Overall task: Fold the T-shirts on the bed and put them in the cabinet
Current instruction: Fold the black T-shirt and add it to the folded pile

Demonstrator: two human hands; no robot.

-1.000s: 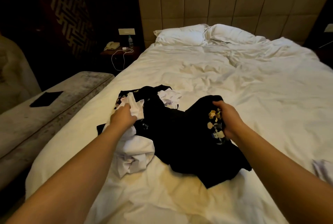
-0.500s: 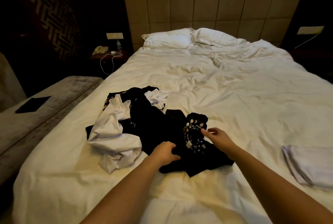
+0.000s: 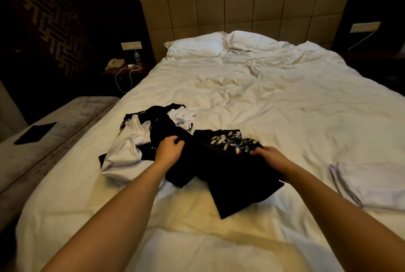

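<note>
While gripping, hands [image 3: 215,153] on black T-shirt [image 3: 230,168]

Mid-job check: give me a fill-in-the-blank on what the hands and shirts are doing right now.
1. Both hands, left and right, grip the ____ printed shirt.
2. The crumpled white shirt lies to the ____ of the left hand.
3. A folded white shirt lies on the bed near its ____ edge.

Missing words: black; left; right
</note>
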